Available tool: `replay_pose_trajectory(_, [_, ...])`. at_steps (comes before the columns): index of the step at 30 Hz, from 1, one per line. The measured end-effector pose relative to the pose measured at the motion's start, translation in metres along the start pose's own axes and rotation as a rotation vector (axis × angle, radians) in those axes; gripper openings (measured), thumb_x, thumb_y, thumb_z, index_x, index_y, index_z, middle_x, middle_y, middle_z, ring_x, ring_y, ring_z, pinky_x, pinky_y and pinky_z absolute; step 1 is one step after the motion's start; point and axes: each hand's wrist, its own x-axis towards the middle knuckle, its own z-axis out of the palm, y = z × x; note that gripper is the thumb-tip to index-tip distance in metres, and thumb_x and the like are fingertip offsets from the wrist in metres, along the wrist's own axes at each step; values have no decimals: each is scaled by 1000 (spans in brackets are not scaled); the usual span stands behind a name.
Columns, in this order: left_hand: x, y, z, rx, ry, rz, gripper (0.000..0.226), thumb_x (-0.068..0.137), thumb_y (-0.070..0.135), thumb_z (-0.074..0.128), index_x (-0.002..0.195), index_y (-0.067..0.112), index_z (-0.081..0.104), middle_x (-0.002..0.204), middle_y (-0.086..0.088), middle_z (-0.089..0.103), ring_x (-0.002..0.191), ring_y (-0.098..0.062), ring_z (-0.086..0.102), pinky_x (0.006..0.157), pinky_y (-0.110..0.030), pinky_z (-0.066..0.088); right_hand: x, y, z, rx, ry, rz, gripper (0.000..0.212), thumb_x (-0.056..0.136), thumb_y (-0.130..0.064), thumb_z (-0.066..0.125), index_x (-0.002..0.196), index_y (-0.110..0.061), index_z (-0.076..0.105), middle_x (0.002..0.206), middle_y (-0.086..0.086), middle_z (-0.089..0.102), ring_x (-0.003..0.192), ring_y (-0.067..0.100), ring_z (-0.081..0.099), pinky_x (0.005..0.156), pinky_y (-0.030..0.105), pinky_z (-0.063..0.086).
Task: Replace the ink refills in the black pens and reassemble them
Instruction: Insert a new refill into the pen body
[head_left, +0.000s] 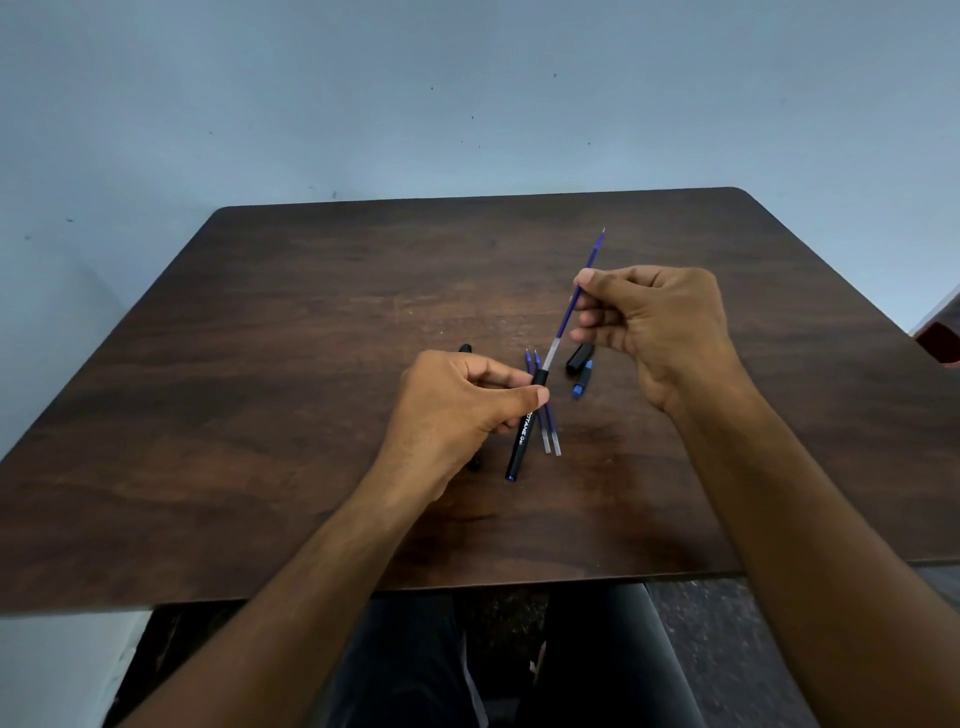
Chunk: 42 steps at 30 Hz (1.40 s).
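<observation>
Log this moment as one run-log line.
left hand: grips black pen barrel | right hand: pinches blue refill, partly inside barrel | table: two spare refills, cap

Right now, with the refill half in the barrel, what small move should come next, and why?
Probably move the refill along the barrel's line; in or out I cannot tell from one picture. The right hand pinches it mid-length, its clear end at the mouth of the black barrel, which the left hand grips. Two spare refills, a cap and a blue tip piece lie on the table.
</observation>
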Motion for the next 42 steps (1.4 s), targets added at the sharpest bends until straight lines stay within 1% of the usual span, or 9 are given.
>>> replay_pose_trajectory(5, [-11, -2, -2, -6, 13, 28, 11, 73, 23, 88, 79, 25, 78, 69, 3, 77, 61, -10, 70, 66, -27, 61, 2, 1, -2, -26, 17, 14, 14, 87, -11, 79, 81, 2, 76, 70, 13, 73, 56, 19, 67, 57, 31, 60])
replay_pose_trajectory(15, [-37, -12, -18, -102, 46, -60, 15, 74, 23, 87, 87, 19, 80, 73, -1, 78, 61, -13, 72, 65, -27, 62, 1, 7, 53, -196, -300, 259, 18, 85, -7, 79, 84, 10, 72, 56, 10, 69, 43, 16, 61, 41, 27, 53])
replay_pose_trajectory(23, [-44, -13, -26, -111, 59, -54, 14, 74, 24, 87, 86, 22, 79, 74, 2, 78, 67, -14, 75, 68, -29, 63, 10, 13, 111, -528, -483, 429, 20, 82, -5, 82, 65, -1, 73, 53, 9, 67, 36, 13, 59, 38, 23, 50])
replay_pose_trajectory(26, [-45, -16, -26, -121, 61, -66, 15, 74, 23, 88, 86, 22, 79, 72, 1, 78, 63, -11, 72, 67, -26, 61, 12, 9, 122, -647, -534, 451, 17, 84, -6, 81, 70, -1, 73, 50, 8, 66, 34, 11, 57, 36, 21, 49])
replay_pose_trajectory(29, [-45, -21, -27, -131, 81, -71, 15, 73, 25, 88, 85, 22, 79, 71, 1, 78, 61, -10, 70, 68, -25, 60, 10, 6, 131, -837, -580, 427, 26, 87, -9, 78, 63, -7, 68, 43, 2, 59, 28, 7, 46, 32, 14, 37])
replay_pose_trajectory(31, [-45, -23, -28, -133, 92, -69, 13, 73, 27, 88, 82, 25, 79, 71, 3, 78, 61, -8, 69, 67, -23, 59, 7, 5, 135, -938, -595, 402, 29, 88, -11, 77, 62, -9, 66, 40, 0, 56, 28, 6, 40, 33, 13, 32])
replay_pose_trajectory(35, [-45, -27, -29, -112, 93, -76, 13, 73, 31, 88, 80, 28, 78, 72, 6, 78, 65, -9, 72, 68, -23, 59, 5, 4, 139, -1004, -589, 369, 24, 89, -14, 77, 68, -9, 68, 54, 1, 58, 43, 8, 41, 44, 21, 31])
replay_pose_trajectory(38, [-45, -28, -30, -110, 86, -79, 13, 73, 31, 88, 80, 28, 78, 72, 6, 78, 66, -10, 73, 67, -23, 59, 5, 6, 142, -1059, -600, 405, 24, 91, -17, 75, 71, -9, 67, 57, 1, 58, 42, 8, 40, 40, 19, 32])
replay_pose_trajectory(42, [-44, -28, -32, -112, 98, -79, 12, 73, 28, 88, 80, 27, 79, 72, 5, 78, 65, -10, 72, 67, -22, 59, 5, 10, 147, -1090, -567, 415, 13, 91, -18, 77, 81, -9, 74, 61, 3, 60, 46, 11, 43, 50, 23, 34])
